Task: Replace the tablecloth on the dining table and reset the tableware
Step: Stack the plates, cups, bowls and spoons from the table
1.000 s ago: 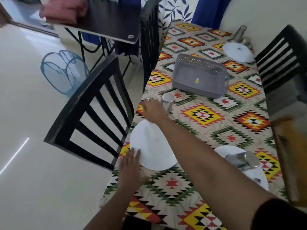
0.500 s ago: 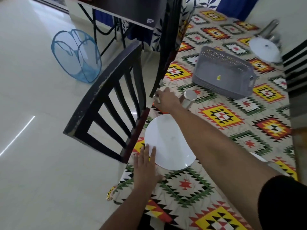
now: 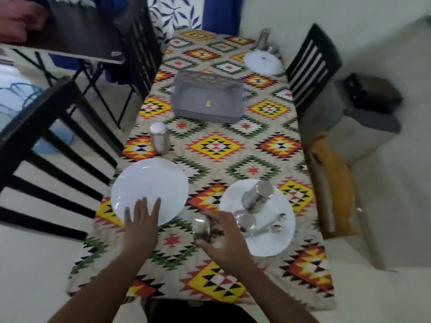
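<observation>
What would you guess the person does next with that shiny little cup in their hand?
Probably sets it beside the left plate. The right hand grips a small steel cup lifted near the right plate, which holds spare steelware; the left hand rests on the left plate, with one tumbler beyond it.

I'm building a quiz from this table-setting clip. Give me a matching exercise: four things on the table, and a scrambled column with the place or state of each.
Things:
1. grey basket
2. near left plate
3. near right plate
4. small steel cup

Places or states:
A. held in the right hand
B. carries a steel tumbler and spoons
C. under the fingertips of the left hand
D. middle of the tablecloth

Pairs: 1-D, 2-C, 3-B, 4-A
</observation>
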